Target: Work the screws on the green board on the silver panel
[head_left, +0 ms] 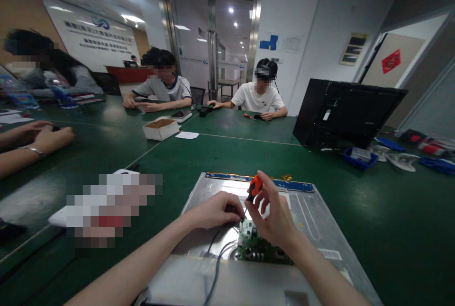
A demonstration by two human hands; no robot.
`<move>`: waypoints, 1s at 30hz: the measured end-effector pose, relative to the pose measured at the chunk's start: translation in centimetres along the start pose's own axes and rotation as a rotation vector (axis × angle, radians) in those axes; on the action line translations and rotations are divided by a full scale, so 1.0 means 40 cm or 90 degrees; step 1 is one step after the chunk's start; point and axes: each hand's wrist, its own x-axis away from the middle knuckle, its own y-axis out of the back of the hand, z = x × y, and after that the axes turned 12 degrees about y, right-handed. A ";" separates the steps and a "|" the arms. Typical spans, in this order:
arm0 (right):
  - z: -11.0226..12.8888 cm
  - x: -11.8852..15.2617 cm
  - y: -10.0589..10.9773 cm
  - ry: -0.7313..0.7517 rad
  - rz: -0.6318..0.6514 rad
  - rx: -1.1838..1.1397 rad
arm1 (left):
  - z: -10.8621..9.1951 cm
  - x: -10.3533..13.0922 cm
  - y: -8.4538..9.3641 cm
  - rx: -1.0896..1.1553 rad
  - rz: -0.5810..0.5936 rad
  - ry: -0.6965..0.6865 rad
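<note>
A screwdriver point(255, 187) with an orange and black handle stands tilted in my right hand point(277, 218), gripped between thumb and fingers. Its thin shaft points down at the upper left corner of a green circuit board point(249, 247). Beside that corner, the fingers of my left hand point(222, 209) are pinched together near the screwdriver's tip; what they hold, if anything, is hidden. Under both hands lies a flat metal display panel point(309, 220), with a blue circuit strip point(298, 185) along its far edge. A grey cable point(216, 273) and thinner dark wires run across the panel left of the board.
Left of the panel sits a white object point(60, 216), mostly blurred out. A white open box point(161, 130) and a paper point(187, 135) lie farther back. At right stand a black monitor point(344, 114) and a blue tray point(360, 158). Several people sit around the green table point(227, 152).
</note>
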 end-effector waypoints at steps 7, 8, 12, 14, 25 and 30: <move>-0.005 0.004 -0.004 -0.002 -0.013 0.006 | -0.003 -0.001 0.001 -0.002 0.009 0.002; -0.006 0.004 -0.005 0.004 -0.017 0.017 | -0.002 -0.001 0.001 0.000 0.010 -0.001; -0.009 0.004 -0.004 0.014 -0.016 0.034 | 0.000 0.000 0.001 -0.004 0.007 -0.008; -0.009 0.003 -0.003 0.008 -0.010 0.026 | -0.001 0.001 0.001 -0.008 0.004 -0.003; -0.007 0.001 -0.002 0.006 -0.016 0.020 | -0.004 0.000 0.000 -0.011 0.002 0.017; -0.014 0.003 -0.004 0.036 -0.025 0.023 | -0.004 0.002 -0.001 -0.012 0.003 0.008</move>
